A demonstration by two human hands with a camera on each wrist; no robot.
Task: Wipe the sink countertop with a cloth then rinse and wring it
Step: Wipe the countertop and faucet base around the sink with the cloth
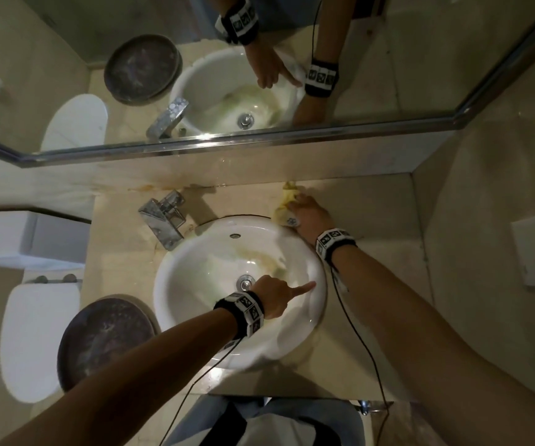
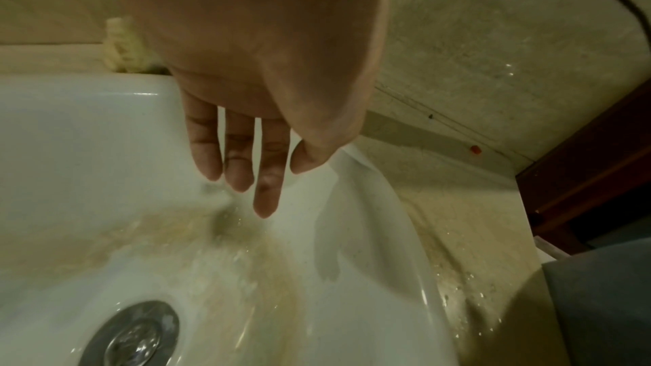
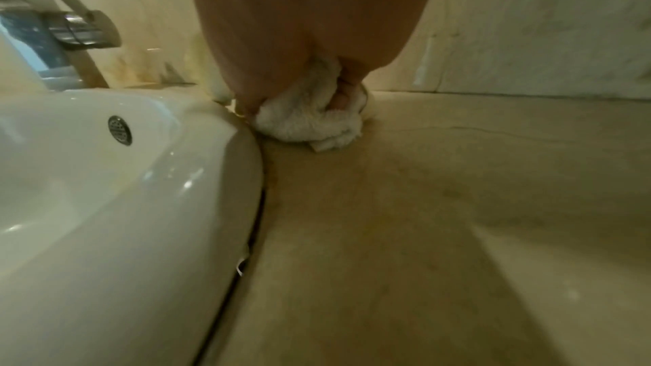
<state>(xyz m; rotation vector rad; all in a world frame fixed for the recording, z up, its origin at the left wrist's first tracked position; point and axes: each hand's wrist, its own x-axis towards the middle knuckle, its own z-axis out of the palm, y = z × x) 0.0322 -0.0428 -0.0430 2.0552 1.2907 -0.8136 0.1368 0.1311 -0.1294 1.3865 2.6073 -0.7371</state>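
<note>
Behind the sink [image 1: 195, 317], at its right rear rim, the right hand [image 1: 311, 217] presses a bunched pale yellow cloth [image 1: 287, 204] onto the beige worktop [image 1: 372, 207], its grip curled tight round the fabric, with one end trailing toward the back wall. Over the basin hangs the left hand [image 1: 272, 297], its grip spread loose with fingers [image 2: 239, 160] straight, holding nothing, near the metal drain [image 1: 245, 282]. A chrome tap [image 1: 163, 217] stands at the sink's left rear.
</note>
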